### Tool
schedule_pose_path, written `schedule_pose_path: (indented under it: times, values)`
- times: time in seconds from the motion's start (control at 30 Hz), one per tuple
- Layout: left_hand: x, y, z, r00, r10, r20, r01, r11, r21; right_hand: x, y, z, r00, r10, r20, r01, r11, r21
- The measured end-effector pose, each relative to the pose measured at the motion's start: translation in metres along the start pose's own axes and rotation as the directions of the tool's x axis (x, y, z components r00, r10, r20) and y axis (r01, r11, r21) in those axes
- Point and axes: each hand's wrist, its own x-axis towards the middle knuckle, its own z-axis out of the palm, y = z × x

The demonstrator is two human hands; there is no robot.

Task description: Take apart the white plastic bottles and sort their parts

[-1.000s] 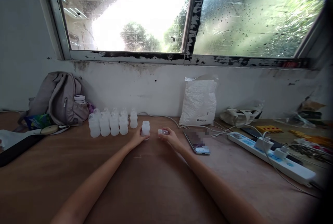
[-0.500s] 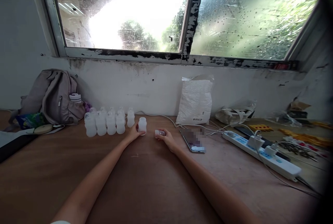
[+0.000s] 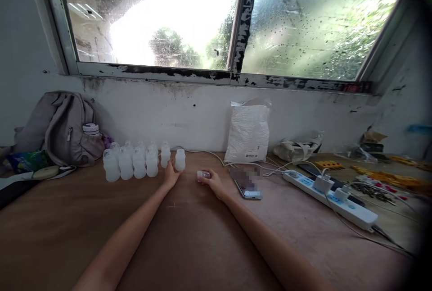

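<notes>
My left hand (image 3: pixel 171 175) is at a small translucent white bottle (image 3: pixel 180 159). Its fingers curl at the bottle's left side and its thumb lies low across the front. This bottle stands upright, with its neck showing no cap. Just left of it is a similar bottle (image 3: pixel 165 155) with a clear dome-shaped top. Further left, several more bottles (image 3: pixel 139 165) with clear tops stand close together in rows. My right hand (image 3: pixel 212 180) pinches a small clear plastic piece (image 3: pixel 203 175) just above or on the table; its exact kind is not clear.
A phone (image 3: pixel 248 187) lies right of my right hand. Behind it, a white plastic bag (image 3: pixel 248 133) leans on the wall. A power strip (image 3: pixel 332 198) with chargers and cables runs along the right. A grey backpack (image 3: pixel 64 129) sits at the left on the brown table (image 3: pixel 189 241).
My left hand and the bottle have moved slightly back, toward the wall. My right hand stays nearly where it was, with the clear piece. The whole view has shifted a little.
</notes>
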Motion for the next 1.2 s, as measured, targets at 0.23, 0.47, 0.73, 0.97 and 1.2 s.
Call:
schedule_pose_path:
  times: [0.23, 0.47, 0.73, 0.97, 1.2]
  values:
    - [-0.06, 0.041, -0.014, 0.951, 0.233, 0.204, -0.224, 0.972, -0.067, -0.006, -0.01, 0.01, 0.988, 0.047, 0.144, -0.046, 0.999, -0.013]
    - [-0.068, 0.051, -0.021, 0.909, 0.307, 0.281, -0.278, 0.951, -0.139, -0.013, -0.012, 0.029, 0.982, 0.072, 0.172, -0.073, 0.997, 0.0]
    - [-0.068, 0.051, -0.02, 0.934, 0.235, 0.27, -0.188, 0.964, -0.189, -0.015, -0.009, 0.034, 0.995, 0.074, 0.07, -0.075, 0.997, 0.005]
    - [-0.07, 0.055, -0.02, 0.932, 0.223, 0.285, -0.159, 0.96, -0.23, -0.016, -0.009, 0.037, 0.997, 0.059, -0.044, -0.058, 0.998, 0.016]
    - [-0.066, 0.051, -0.019, 0.95, 0.182, 0.252, -0.118, 0.961, -0.251, -0.015, -0.007, 0.041, 0.993, 0.11, -0.037, -0.108, 0.992, 0.066]
